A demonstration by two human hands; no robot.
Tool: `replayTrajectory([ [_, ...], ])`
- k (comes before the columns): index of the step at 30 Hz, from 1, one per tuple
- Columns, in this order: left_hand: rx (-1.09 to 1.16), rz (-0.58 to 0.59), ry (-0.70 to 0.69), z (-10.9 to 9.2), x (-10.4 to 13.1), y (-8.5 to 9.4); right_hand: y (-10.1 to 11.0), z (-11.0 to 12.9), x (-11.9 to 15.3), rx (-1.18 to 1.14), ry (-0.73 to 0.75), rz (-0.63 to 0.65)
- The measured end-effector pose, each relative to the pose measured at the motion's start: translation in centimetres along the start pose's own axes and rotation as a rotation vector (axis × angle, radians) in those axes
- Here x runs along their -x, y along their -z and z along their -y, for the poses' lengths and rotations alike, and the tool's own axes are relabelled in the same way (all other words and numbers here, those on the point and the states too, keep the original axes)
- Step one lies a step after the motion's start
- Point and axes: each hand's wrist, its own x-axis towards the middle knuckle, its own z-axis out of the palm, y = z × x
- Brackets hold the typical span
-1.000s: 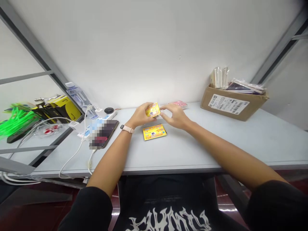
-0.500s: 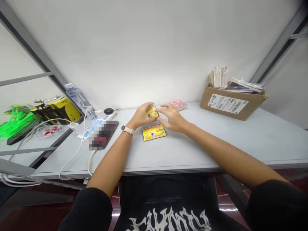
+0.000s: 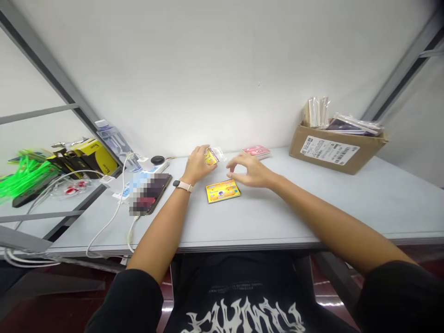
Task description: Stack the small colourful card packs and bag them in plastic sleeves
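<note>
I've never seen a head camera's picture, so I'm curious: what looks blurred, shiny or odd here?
Head view: the yellow pack on the desk is fairly sharp, its small print unreadable; also head view: green strips at left look soft, coarse squares cover much of the phone, and white glare marks the red floor.

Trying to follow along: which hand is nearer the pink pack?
The right hand, just in front of the pink pack. The left hand, holding a yellow pack, is farther left.
</note>
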Motion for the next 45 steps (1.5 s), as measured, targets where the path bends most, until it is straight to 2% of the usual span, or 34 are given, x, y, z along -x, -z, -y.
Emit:
replayTrajectory([
  [2,-0.042,-0.009,0.050,0.4,0.0,0.0,0.0,0.2,0.1,-0.055,-0.036,0.240],
  [4,-0.060,-0.013,0.071,0.6,0.0,0.0,-0.2,0.4,0.2,-0.052,-0.075,0.401],
  [7,-0.060,-0.021,0.068,0.6,0.1,-0.1,-0.5,0.3,0.2,-0.036,-0.101,0.462],
  [13,-0.059,-0.006,0.073,0.7,0.1,-0.1,0.0,-0.1,0.1,-0.123,-0.155,0.413],
  [19,-0.059,0.001,0.076,0.7,0.0,0.0,1.4,-1.4,-0.1,-0.190,-0.165,0.289],
  [23,-0.046,0.009,0.058,0.8,0.0,0.0,1.8,-2.4,-0.3,-0.120,-0.155,0.089],
  [26,-0.048,0.036,0.037,0.9,0.0,-0.1,1.9,-3.3,-0.2,0.081,-0.151,-0.123],
  [28,-0.046,0.063,0.006,0.9,0.0,-0.1,2.0,-3.8,-0.2,0.230,-0.155,-0.208],
  [30,-0.039,0.096,-0.038,0.8,0.0,-0.1,2.0,-4.3,0.0,0.337,-0.153,-0.206],
  [34,-0.037,0.161,-0.103,0.5,0.1,0.2,1.9,-4.4,0.2,0.433,-0.117,-0.083],
  [40,-0.074,0.176,-0.118,0.2,0.2,0.5,2.0,-4.2,0.4,0.393,-0.044,0.021],
  [45,-0.098,0.198,-0.125,0.0,0.3,0.6,2.3,-4.5,0.5,0.379,-0.046,0.078],
])
